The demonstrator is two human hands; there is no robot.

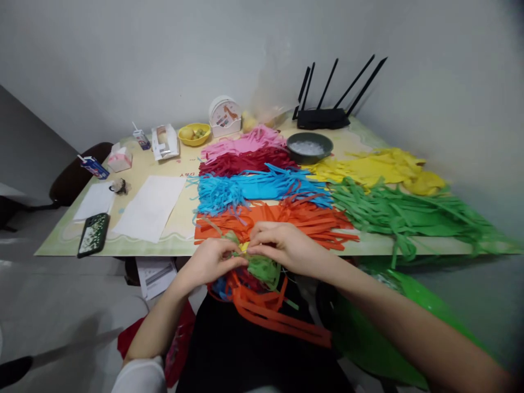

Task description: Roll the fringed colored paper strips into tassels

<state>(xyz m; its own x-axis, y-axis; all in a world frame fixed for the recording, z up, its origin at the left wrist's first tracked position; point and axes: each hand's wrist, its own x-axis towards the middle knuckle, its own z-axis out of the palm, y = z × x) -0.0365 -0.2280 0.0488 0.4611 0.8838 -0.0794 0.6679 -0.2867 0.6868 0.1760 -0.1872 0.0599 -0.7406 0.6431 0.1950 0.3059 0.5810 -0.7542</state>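
Over my lap, at the table's front edge, both hands meet on a bundle of light green paper strips (264,271) with a bit of yellow at its top. My left hand (213,262) pinches it from the left, thumb and fingers pressed together. From the right, my right hand (282,245) pinches the top of the same bundle. Orange strips (278,316) hang below onto my lap, with some blue and red strips beside them. Just behind my hands lies a pile of orange fringed paper (303,218). Exactly what sits between the fingertips is hidden.
Fringed paper in blue (262,185), dark red (241,161), pink (249,143), yellow (380,166) and green (409,210) covers the table. Behind stand a grey bowl (310,147) and a black router (323,118). A phone (93,234) lies at the front left edge.
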